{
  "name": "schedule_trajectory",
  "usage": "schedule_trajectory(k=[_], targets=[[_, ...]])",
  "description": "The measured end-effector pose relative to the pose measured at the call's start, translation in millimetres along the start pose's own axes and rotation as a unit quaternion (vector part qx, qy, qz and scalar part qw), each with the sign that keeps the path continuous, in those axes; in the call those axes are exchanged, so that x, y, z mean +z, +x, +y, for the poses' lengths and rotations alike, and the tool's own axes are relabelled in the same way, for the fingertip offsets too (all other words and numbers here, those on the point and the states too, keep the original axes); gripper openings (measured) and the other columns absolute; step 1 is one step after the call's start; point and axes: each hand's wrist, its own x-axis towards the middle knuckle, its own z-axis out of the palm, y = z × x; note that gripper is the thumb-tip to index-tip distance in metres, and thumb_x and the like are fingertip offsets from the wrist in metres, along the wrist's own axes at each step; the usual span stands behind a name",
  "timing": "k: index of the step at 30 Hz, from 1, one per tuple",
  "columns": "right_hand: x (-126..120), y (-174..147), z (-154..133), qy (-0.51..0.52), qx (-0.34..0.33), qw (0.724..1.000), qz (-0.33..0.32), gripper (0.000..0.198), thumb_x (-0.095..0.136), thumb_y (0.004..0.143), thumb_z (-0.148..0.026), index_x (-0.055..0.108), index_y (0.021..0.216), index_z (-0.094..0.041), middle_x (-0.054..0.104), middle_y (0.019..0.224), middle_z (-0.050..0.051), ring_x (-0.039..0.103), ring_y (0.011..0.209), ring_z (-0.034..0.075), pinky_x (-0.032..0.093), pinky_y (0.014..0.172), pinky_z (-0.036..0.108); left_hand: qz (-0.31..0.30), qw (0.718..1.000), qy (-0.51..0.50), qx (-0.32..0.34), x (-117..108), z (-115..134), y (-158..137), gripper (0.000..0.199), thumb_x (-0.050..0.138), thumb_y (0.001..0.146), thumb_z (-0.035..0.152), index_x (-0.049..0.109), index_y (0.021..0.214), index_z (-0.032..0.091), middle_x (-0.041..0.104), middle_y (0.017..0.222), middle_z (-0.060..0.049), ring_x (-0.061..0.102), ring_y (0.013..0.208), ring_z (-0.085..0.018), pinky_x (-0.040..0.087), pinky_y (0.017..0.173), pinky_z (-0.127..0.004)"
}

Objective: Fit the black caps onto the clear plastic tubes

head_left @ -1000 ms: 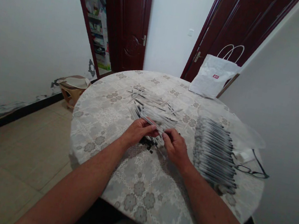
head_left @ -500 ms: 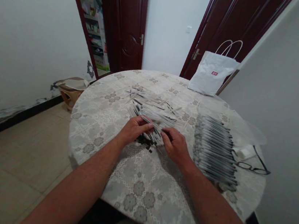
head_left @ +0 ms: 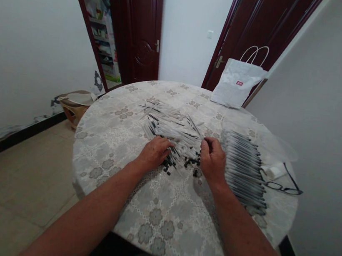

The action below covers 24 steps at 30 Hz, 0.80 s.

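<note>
My right hand pinches the near end of a slim clear pen, which slants away to the upper left over the pile. Lower down on the left, my left hand rests with curled fingers at some thin dark pen refills; its fingertips are partly hidden, and what they grip cannot be made out. Small black pen caps lie scattered between the hands. Just beyond them is a loose heap of clear pen barrels. A neat row of pens lies to the right of my right hand.
The round table wears a patterned cloth. Eyeglasses and a white roll lie at its right side, near a clear plastic bag. A white paper bag stands at the far edge. A stool is by the left wall.
My hands have moved apart. The right has gone right and slightly up with a pen in its fingers; the left has lowered onto the dark refills. Black caps show between them.
</note>
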Motion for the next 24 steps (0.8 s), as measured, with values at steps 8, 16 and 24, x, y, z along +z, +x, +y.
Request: schedule_trajectory(k=[8, 16, 24], targets=[[2, 0, -1, -0.013, -0.040, 0.999, -0.024, 0.022, 0.051, 0.098, -0.032, 0.067, 0.104, -0.018, 0.072, 0.094, 0.007, 0.066, 0.087, 0.021, 0.049, 0.082, 0.032, -0.097, 0.984, 0.149, -0.019, 11, 20, 30, 0.026, 0.057, 0.093, 0.020, 0.070, 0.116, 0.019, 0.070, 0.107, -0.011, 0.059, 0.104, -0.027, 0.046, 0.092, -0.037], [4, 0, 0, -0.012, -0.052, 0.998, -0.029, 0.021, 0.050, 0.098, -0.031, 0.067, 0.103, -0.020, 0.072, 0.096, 0.007, 0.066, 0.090, 0.022, 0.049, 0.084, 0.033, -0.151, 0.964, 0.218, -0.015, 19, 17, 40, 0.021, 0.053, 0.096, 0.023, 0.069, 0.109, 0.020, 0.067, 0.106, -0.010, 0.058, 0.101, -0.026, 0.045, 0.090, -0.036], [6, -2, -2, -0.014, -0.052, 0.997, -0.050, 0.020, 0.049, 0.098, -0.030, 0.067, 0.101, -0.020, 0.071, 0.095, 0.006, 0.066, 0.089, 0.021, 0.048, 0.083, 0.031, -0.167, 0.963, 0.208, -0.038, 21, 14, 44, 0.024, 0.061, 0.091, 0.028, 0.067, 0.113, 0.020, 0.066, 0.109, -0.012, 0.059, 0.105, -0.028, 0.047, 0.090, -0.037]])
